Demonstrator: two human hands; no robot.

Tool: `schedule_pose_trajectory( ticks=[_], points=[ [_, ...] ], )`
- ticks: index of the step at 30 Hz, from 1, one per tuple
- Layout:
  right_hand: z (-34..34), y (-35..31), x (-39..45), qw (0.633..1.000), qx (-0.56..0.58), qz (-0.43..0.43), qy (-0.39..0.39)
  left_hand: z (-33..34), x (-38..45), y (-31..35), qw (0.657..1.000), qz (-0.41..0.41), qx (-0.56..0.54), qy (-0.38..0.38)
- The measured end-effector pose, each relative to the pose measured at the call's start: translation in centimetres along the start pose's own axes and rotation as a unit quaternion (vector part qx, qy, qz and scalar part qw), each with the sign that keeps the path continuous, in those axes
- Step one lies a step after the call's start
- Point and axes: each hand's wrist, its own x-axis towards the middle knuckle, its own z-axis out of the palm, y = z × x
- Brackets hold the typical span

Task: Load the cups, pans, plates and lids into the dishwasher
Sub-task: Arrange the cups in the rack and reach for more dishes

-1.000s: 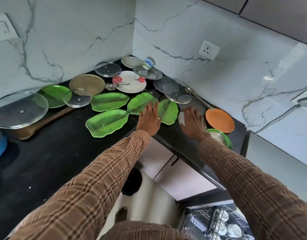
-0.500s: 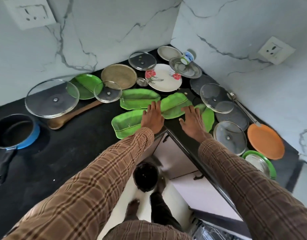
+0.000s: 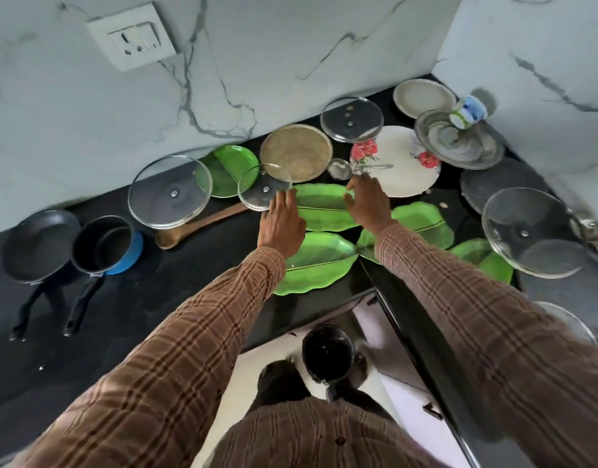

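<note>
Green leaf-shaped plate [image 3: 319, 206] lay flat on the black counter [image 3: 155, 298] near the corner, and both hands reached over its two ends. Both arms stretched forward from brown checked sleeves [image 3: 189, 332], palms down. The left hand [image 3: 284, 224] sat at the plate's left end, fingers spread and fairly straight, tips close to a small glass lid [image 3: 264, 187]; whether they touched the plate could not be told. The right hand [image 3: 368, 201] hovered at the plate's right end, fingers loosely extended toward a floral white plate [image 3: 402, 167] and holding nothing; contact with the green plate could not be judged.

A second leaf plate [image 3: 319, 261] lay just below the first, near the counter's inner edge, and a third [image 3: 422, 224] was partly hidden under the right forearm. A large glass lid [image 3: 170, 191] lay to the left, overlapping a round green plate [image 3: 228, 168]. Further left stood a black frying pan [image 3: 37, 244] and a blue saucepan [image 3: 105, 244]. A wooden spoon [image 3: 196, 228] lay between the large lid and the left hand.
</note>
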Motion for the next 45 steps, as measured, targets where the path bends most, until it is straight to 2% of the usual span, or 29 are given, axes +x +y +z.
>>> schedule_pose_trajectory(
  ticks=[5, 9, 12, 16, 20, 22, 25, 27, 30, 34, 37, 42, 45],
  points=[
    [2.4, -1.0, 5.5, 0.999, -0.001, 0.053, 0.003, -0.2, 1.8, -3.0, 0.999, 0.000, 0.034, -0.007],
    [3.6, -1.5, 8.1, 0.995, -0.033, 0.098, 0.001, -0.3, 3.7, -4.0, 0.999, 0.044, 0.020, -0.008],
    [4.4, -2.0, 8.7, 0.995, -0.026, 0.099, 0.009, 0.2, 4.7, -4.6, 0.996, 0.086, 0.000, -0.023],
    [4.7, -2.7, 7.8, 0.991, -0.050, 0.085, 0.090, 1.0, 6.1, -4.4, 0.991, 0.120, -0.039, -0.043],
    [3.0, -2.8, 5.6, 0.980, -0.047, 0.109, 0.162, 1.5, 7.8, -2.7, 0.982, 0.147, -0.093, -0.071],
    [1.8, -2.2, 3.9, 0.976, -0.018, 0.099, 0.192, 2.0, 8.8, -0.9, 0.976, 0.129, -0.151, -0.086],
    [-0.9, -1.3, 0.2, 0.964, -0.004, 0.081, 0.254, 1.7, 9.4, 3.7, 0.950, 0.046, -0.291, -0.105],
    [-2.9, -0.9, -2.9, 0.958, -0.003, 0.068, 0.278, 1.5, 9.3, 7.0, 0.929, 0.006, -0.340, -0.145],
    [-5.5, -0.7, -8.5, 0.952, -0.011, 0.088, 0.292, 1.3, 7.4, 12.0, 0.909, 0.057, -0.343, -0.229],
    [-8.8, 0.2, -16.8, 0.943, -0.016, 0.150, 0.298, 0.4, 1.4, 19.2, 0.870, 0.128, -0.383, -0.283],
    [-10.9, 0.6, -24.9, 0.933, -0.039, 0.176, 0.313, 0.2, -5.1, 23.8, 0.829, 0.135, -0.415, -0.349],
    [-12.3, 0.2, -40.2, 0.893, -0.052, 0.259, 0.364, 1.7, -18.9, 28.9, 0.809, 0.198, -0.381, -0.402],
    [-11.8, -0.6, -50.1, 0.852, -0.048, 0.332, 0.401, 2.3, -29.5, 31.1, 0.799, 0.242, -0.367, -0.410]
  ],
)
